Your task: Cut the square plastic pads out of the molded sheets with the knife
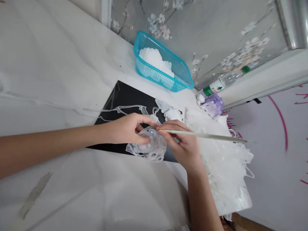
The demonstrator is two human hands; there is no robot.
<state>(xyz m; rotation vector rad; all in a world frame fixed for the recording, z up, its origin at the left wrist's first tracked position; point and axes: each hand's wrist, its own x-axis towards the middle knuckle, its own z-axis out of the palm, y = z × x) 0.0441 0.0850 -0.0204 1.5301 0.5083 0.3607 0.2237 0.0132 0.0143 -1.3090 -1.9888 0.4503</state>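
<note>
My left hand (128, 128) is closed on a floppy, translucent white rubbery piece (154, 144) with small bumps and thin looping edges, its thumb pressing on top. Held like a pen in my right hand (183, 141) is a long, thin, pale tool (211, 136). Its tip meets the upper edge of the piece beside my left fingertips; the exact kind of tool is not clear. Beneath both hands lies a black board (127, 93). More white rubbery pieces (172, 113) rest at the board's far right, and stringy translucent scraps (134, 108) trail across its left side.
A blue basket (163, 69) with white pieces stands at the back. To the right are a large heap of white translucent pieces (218, 170), a purple translucent object (213, 104) and a plastic bottle (218, 85) lying against the wall. A whiteboard (269, 134) with red marks stands far right.
</note>
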